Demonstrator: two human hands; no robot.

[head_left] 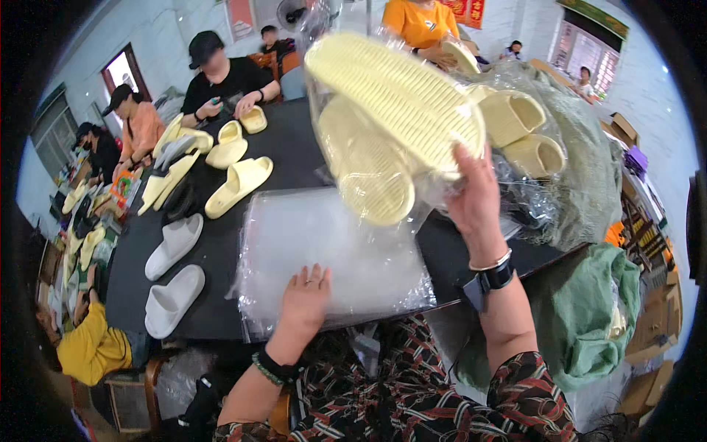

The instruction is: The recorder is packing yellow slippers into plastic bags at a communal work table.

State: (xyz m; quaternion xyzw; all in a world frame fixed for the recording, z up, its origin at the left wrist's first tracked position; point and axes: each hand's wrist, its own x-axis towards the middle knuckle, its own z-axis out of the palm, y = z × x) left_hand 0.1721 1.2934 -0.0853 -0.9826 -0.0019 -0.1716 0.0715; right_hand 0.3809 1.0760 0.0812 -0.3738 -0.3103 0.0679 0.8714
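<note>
Raised over the black table [221,243], my right hand [475,195] grips a pair of pale yellow slippers [398,103] inside a transparent plastic bag, ribbed soles toward me. Its thumb presses on the end of the upper slipper. A stack of flat transparent bags [294,221] lies at the table's near edge. My left hand [305,298] rests on that stack with its fingers stretched out, holding nothing. The bagged slippers hang above the stack's far right part and hide some of the table behind them.
Loose yellow slippers [239,186] and two light grey slippers [174,300] sit on the left. Bagged yellow slippers [513,118] lie by a woven sack [589,169] at right; a green sack [585,317] stands below. Across the table, a person in black [221,85] handles a slipper.
</note>
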